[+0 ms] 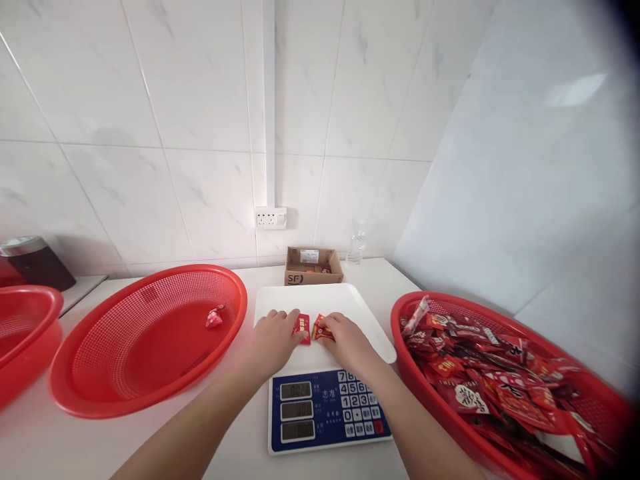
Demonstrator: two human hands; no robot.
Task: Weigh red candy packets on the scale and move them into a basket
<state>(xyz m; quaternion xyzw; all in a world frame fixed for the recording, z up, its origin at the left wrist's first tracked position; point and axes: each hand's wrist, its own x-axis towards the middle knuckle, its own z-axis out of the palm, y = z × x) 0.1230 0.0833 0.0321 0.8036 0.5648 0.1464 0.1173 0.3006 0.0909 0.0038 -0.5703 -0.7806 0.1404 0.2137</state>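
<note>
Both hands are over the white pan (pixel 270 300) of a digital scale with a blue keypad panel (pixel 327 393). My left hand (pixel 277 339) is closed on a small red snack packet (pixel 303 328) with pale lettering, held by its left edge. Just to the right, my right hand (pixel 349 340) pinches another small red packet (pixel 320 327) with some yellow on it. A narrow gap of white pan separates the two packets. The scale's upper display (pixel 296 390) is lit with faint digits.
On the right stands a red basket (pixel 400 310) full of red snack packets. Left is another red basket (pixel 145 283) with a small pink-red packet (pixel 215 317). Behind the scale are a cardboard box (pixel 314 277) and a clear bottle (pixel 357 247). A further red basket (pixel 35 293) sits far left.
</note>
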